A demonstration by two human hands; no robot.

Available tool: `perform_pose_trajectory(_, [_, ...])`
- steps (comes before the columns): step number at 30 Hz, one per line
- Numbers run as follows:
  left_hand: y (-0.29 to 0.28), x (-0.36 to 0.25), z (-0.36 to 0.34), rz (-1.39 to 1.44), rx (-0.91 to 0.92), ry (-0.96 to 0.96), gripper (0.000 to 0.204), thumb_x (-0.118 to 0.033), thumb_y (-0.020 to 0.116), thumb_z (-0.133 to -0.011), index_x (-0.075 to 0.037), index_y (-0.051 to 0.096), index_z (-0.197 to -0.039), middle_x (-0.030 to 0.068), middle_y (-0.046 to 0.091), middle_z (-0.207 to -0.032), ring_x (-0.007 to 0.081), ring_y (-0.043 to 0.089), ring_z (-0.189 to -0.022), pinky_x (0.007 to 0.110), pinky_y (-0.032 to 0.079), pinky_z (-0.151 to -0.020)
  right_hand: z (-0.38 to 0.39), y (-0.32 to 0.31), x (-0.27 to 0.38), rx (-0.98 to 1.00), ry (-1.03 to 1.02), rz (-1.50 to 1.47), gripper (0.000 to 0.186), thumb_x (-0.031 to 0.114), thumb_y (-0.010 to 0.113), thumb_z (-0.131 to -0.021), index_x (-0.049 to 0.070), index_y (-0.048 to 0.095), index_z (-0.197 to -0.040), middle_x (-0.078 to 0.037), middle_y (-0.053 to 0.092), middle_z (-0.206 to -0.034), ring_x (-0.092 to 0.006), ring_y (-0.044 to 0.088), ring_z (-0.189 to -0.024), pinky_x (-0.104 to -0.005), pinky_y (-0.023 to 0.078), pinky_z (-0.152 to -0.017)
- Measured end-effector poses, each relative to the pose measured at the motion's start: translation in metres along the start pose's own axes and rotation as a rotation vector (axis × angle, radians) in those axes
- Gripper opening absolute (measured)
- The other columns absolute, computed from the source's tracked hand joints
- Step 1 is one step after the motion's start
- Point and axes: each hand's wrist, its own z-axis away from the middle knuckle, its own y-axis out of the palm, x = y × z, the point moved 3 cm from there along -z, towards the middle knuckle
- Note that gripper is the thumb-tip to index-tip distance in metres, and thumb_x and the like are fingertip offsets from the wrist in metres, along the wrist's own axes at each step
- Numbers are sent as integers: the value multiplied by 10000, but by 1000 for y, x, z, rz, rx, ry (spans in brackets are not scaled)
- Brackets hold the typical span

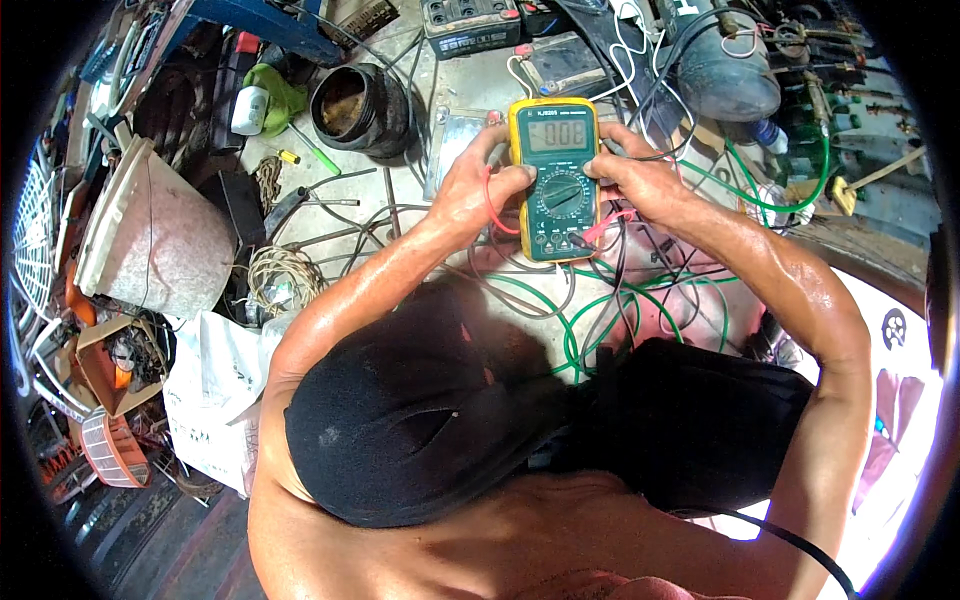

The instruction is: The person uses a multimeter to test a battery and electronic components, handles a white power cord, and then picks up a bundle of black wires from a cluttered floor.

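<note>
A yellow-edged multimeter (560, 245) with a dark green face, a lit display and a round dial is held up in front of me. My left hand (478, 183) grips its left side, the thumb on the face beside the dial. Along the other side my right hand (643, 178) is closed on the meter, its thumb also near the dial. A red test lead (492, 205) loops by my left hand. Another lead with a pink-red end (607, 228) lies at the meter's lower right. The fingers behind the meter are hidden.
Green and grey cables (570, 330) tangle on the floor below the meter. Batteries (470, 28) stand at the far side, near an open black pot (362, 108). A dirty white bucket (160, 235) leans at the left, and a grey tank (728, 75) sits at the far right.
</note>
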Motion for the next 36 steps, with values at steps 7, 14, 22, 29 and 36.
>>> perform_pose_trajectory(7, [-4, 2, -1, -3, -28, -25, 661, -160, 697, -902, 39, 424, -1471, 158, 652, -1201, 197, 658, -1003, 334, 550, -859, 1, 4, 4, -14, -57, -46, 607, 198, 682, -901, -19, 474, -1429, -122, 697, -1049, -194, 696, -992, -336, 607, -864])
perform_pose_trajectory(14, [-1, 0, -3, 33, -18, -53, 674, -166, 716, -894, 38, 430, -1469, 161, 646, -1214, 200, 652, -1033, 327, 543, -899, -3, -2, -4, 1, -35, -39, 601, 210, 668, -882, -19, 495, -1410, -123, 697, -1088, -209, 696, -1035, -341, 603, -898])
perform_pose_trajectory(22, [3, -5, 0, -66, -29, 30, 649, -184, 747, -881, 35, 484, -1433, 146, 641, -1234, 203, 629, -1105, 336, 521, -970, 2, 1, 13, -45, 47, 103, 566, 214, 622, -876, -21, 523, -1382, -164, 684, -1146, -208, 702, -997, -344, 596, -865])
perform_pose_trajectory(29, [-4, 15, -10, -9, -16, 66, 664, -171, 740, -900, 47, 440, -1451, 192, 713, -1022, 209, 712, -887, 336, 592, -782, 0, 2, 10, -62, 46, 154, 604, 260, 611, -877, -4, 511, -1411, -176, 703, -1118, -221, 718, -938, -338, 585, -836])
perform_pose_trajectory(36, [-2, 11, -9, 40, -52, 16, 663, -161, 743, -890, 54, 453, -1446, 175, 708, -1049, 215, 710, -906, 329, 585, -813, -8, 2, -1, -67, 66, 47, 611, 254, 617, -868, -6, 515, -1412, -175, 711, -1098, -223, 716, -944, -340, 587, -838])
